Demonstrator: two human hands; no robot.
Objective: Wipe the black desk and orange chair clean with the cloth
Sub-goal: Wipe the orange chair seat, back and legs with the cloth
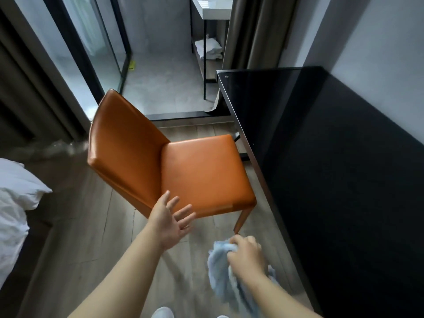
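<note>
- Wood-plank floor [96, 226], grey curtains at the left, tiled area past a glass door [91, 42] at the top.
- Far left: white bedding [16, 203], cut off by the frame edge.
- Orange chair [199, 171] at centre — backrest to the left, seat facing right toward the desk; only one front leg is clearly seen.
- Left hand [171, 220] fingers spread, palm open, at the seat's near corner; contact unclear.
- Right hand [246, 254] clenched round a light blue cloth [220, 276] — blurred, hanging below the fist.
- Black desk [332, 180] at the right, long axis running away from the viewer, along the wall; near end cut off.
</note>
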